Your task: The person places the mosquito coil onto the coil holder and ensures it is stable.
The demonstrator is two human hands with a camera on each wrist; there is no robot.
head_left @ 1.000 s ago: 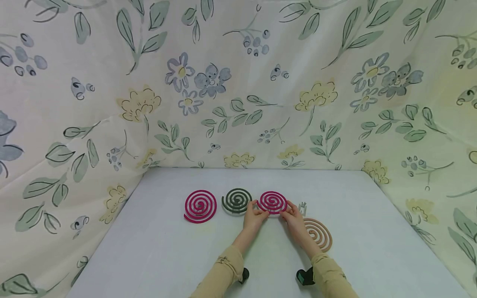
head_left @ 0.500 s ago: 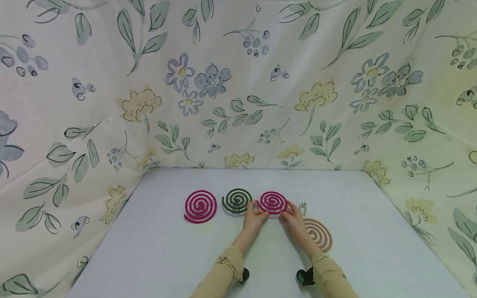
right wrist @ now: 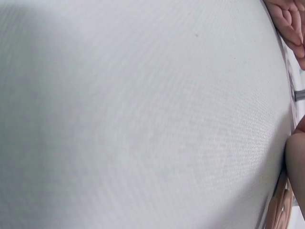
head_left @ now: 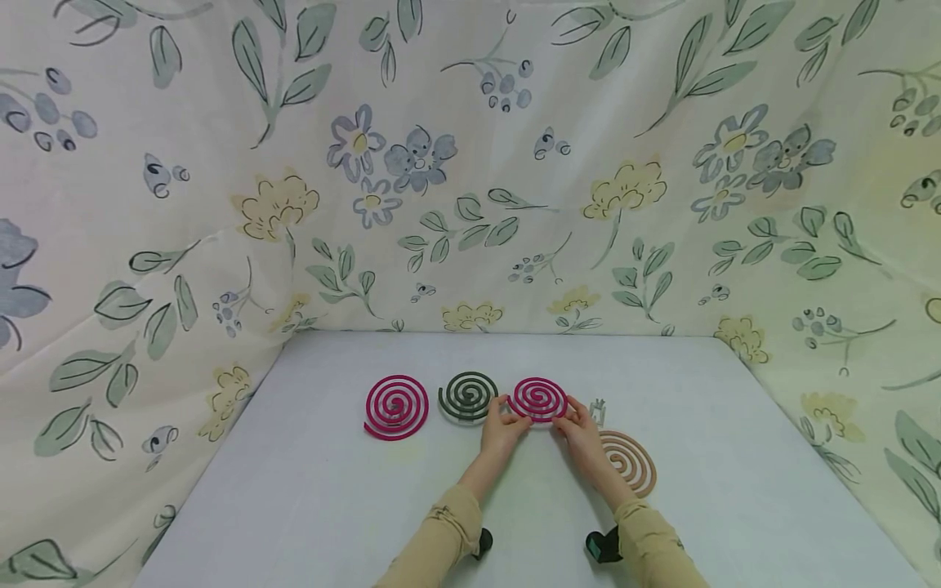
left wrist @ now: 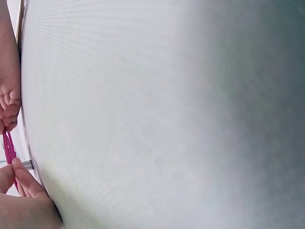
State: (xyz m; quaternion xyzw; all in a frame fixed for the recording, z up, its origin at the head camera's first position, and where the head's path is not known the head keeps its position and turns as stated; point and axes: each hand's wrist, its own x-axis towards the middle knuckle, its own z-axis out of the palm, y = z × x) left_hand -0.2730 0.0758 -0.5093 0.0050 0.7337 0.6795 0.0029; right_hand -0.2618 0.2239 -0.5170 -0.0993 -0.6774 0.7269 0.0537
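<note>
A pink mosquito coil (head_left: 537, 398) lies between my two hands at the back middle of the table. My left hand (head_left: 503, 429) pinches its near left rim, and my right hand (head_left: 581, 431) pinches the near right rim. Seen edge-on in the left wrist view, the pink coil (left wrist: 9, 149) is level with the fingers, and a short grey stem (left wrist: 27, 165) shows below it. Just left of my left hand is a dark green coil (head_left: 468, 396). Farther left sits another pink coil (head_left: 396, 406).
A brown coil (head_left: 650, 472) lies partly hidden under my right forearm. Beyond the right hand stands a small metal coil stand (head_left: 597, 412). White cloth covers the table (head_left: 309, 490), and a floral curtain (head_left: 470, 269) hangs behind its far edge.
</note>
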